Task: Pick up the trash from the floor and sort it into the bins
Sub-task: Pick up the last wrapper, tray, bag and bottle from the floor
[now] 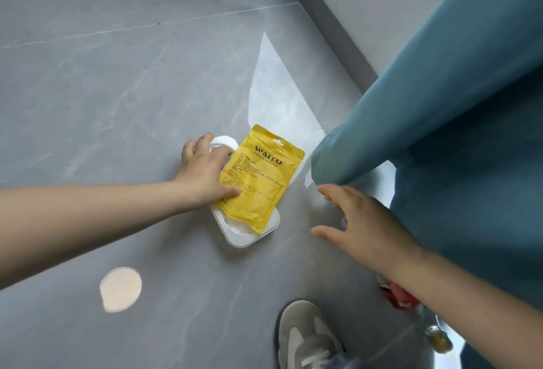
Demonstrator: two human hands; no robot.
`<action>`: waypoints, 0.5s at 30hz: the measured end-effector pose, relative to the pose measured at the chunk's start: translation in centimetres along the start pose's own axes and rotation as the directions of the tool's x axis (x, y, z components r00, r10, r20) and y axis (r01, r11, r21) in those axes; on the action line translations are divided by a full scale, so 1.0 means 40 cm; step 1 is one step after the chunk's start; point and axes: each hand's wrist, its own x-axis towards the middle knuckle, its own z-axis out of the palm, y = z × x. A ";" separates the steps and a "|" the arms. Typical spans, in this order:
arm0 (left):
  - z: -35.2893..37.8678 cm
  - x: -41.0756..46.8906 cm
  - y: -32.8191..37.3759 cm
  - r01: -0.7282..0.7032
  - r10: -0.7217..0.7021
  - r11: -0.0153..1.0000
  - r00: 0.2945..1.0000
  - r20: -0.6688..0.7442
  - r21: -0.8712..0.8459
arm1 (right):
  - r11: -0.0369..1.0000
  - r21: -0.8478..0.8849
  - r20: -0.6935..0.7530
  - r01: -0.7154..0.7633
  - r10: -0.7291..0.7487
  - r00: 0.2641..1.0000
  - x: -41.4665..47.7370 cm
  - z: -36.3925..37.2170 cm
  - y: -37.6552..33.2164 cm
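Bare grey floor [88, 89] lies open to the left of and beyond the yellow pouch [258, 177]. Just right of the pouch a teal curtain [440, 104] hangs to the floor, closing that side. Near the pouch's lower end stands a grey shoe [305, 336]; a pale round disc [120, 289] lies lower left.

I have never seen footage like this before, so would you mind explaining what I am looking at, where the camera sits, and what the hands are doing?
This is one wide-angle picture from a camera worn on a person's head, looking down at a grey tiled floor. There is no machine, only two bare hands. The left hand reaches onto a yellow WAITU pouch, which lies on a white tray, with its fingers over a white round piece; whether it grips yet is unclear. The right hand hangs open and empty beside a teal curtain. Also visible: a grey sneaker, a pale round disc and a red wrapper behind the right forearm.
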 end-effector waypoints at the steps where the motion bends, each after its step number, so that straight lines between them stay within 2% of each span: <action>1: 0.007 0.004 0.008 -0.011 0.012 1.000 1.000 0.020 -0.010 | 1.000 -0.020 0.003 -0.017 0.017 1.000 -0.012 0.001 0.006; 7: 0.055 -0.010 0.085 -0.136 0.136 0.988 0.991 -0.007 -0.073 | 0.982 -0.040 -0.032 -0.184 0.183 0.983 -0.076 0.028 0.066; 15: 0.075 -0.021 0.069 -0.071 0.070 0.986 0.997 -0.010 -0.153 | 0.967 -0.087 0.001 -0.240 0.241 0.970 -0.089 0.036 0.108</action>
